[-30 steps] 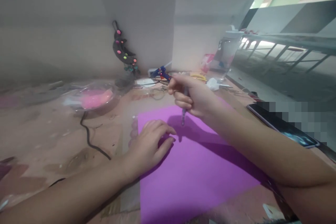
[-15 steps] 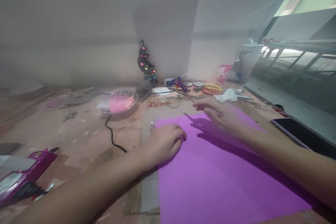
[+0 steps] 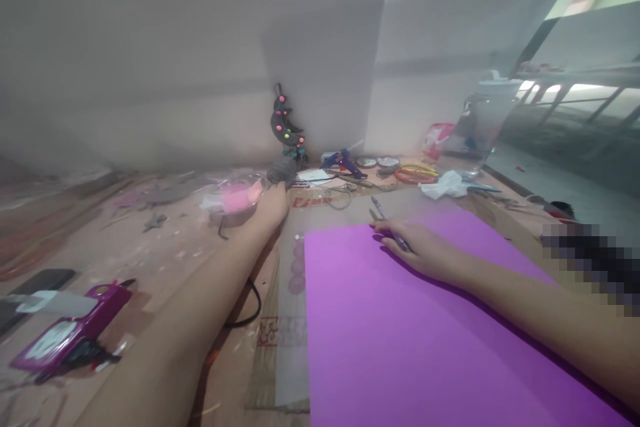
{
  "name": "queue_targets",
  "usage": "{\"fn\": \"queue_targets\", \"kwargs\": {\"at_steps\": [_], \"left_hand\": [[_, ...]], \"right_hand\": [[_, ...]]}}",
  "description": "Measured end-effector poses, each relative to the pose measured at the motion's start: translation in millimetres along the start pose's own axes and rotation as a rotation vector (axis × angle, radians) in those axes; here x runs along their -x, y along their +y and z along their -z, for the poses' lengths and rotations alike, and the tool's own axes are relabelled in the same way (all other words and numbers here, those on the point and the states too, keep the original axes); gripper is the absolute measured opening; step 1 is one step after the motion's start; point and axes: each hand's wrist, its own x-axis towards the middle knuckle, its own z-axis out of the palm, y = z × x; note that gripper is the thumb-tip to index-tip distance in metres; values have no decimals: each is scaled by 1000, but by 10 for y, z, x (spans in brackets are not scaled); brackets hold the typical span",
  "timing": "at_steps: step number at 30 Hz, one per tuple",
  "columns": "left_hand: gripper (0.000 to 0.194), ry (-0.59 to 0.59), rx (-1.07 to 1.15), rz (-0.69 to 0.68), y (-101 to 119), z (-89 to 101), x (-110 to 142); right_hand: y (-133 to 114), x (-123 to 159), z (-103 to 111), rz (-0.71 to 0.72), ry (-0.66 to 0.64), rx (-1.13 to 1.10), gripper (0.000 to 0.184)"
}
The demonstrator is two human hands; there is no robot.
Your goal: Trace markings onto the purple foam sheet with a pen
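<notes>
A purple sheet (image 3: 400, 320) lies flat before me. My right hand (image 3: 415, 247) rests over its upper part, its fingers closed around a slim pen (image 3: 378, 205) whose upper end points away from me. My left hand (image 3: 274, 205) is stretched out past the sheet's far left corner. It is right at a ball of dark grey yarn (image 3: 281, 172) and beside a clear bowl (image 3: 220, 213) with pink stuff in it. The left fingers are foreshortened and blurred, so whether they hold anything is hidden.
A purple-pink device (image 3: 75, 333) lies at the left. Along the back are a black moon ornament (image 3: 283, 123), a blue glue gun (image 3: 345, 163), orange and yellow rings (image 3: 417, 172), crumpled tissue (image 3: 445, 185) and a large clear cup (image 3: 483, 127). Cardboard (image 3: 267, 373) lies under the sheet.
My left hand has left the purple sheet and moved forward to the grey yarn. My right hand has come lower onto the sheet, the pen now plainly visible in it. The view has shifted slightly.
</notes>
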Motion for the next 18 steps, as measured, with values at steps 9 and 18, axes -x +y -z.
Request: {"fn": "queue_targets", "kwargs": {"at_steps": [9,18], "left_hand": [[39,-41,-41,-153,35,-3,-87],[41,-181,-156,-257,41,37,-423]], "right_hand": [[17,2,-7,27,-8,-3,35],[28,-1,-12,41,-23,23,33]]}}
